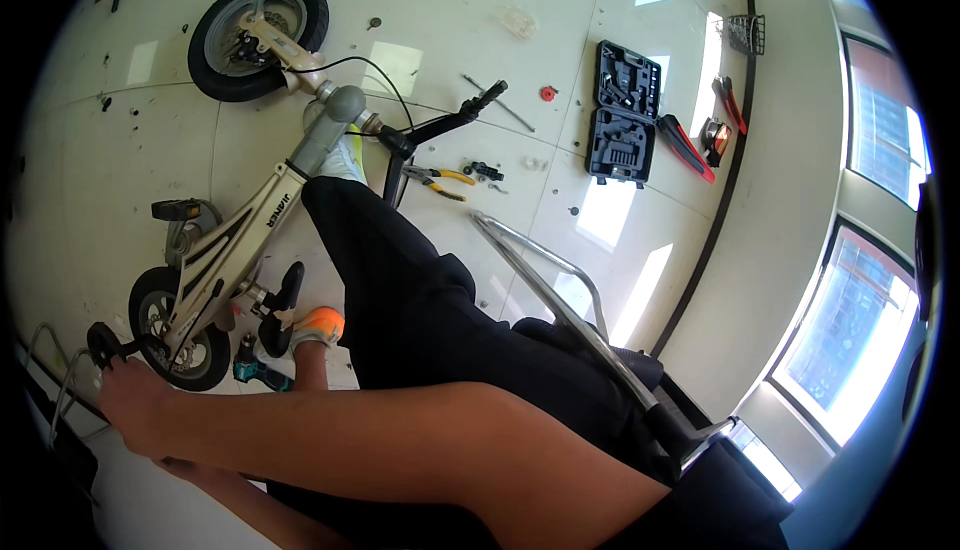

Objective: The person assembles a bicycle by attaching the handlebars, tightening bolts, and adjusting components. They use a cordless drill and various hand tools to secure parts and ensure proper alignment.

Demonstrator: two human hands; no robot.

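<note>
A cream-coloured small bicycle [262,212] stands before me on the left, its rear wheel [157,318] close to my hands. My right hand [138,402] is at that wheel's lower left, fingers curled against a black rod beside a small black round part [103,343]. Exactly what the fingers grip is hidden by the hand's back. Just below and behind it, my left hand [183,468] is mostly covered by my right arm, and its fingers do not show. Near the rear wheel, a teal and black cordless drill [260,367] rests on the floor beside my orange shoe [322,324].
Pliers with yellow handles [447,177] lie beyond the handlebar [455,120]. Farther right are an opened black tool case [622,140] and a red-and-black-handled tool [686,150]. Small loose parts dot the tiled floor. A metal chair frame [560,310] is beside my legs.
</note>
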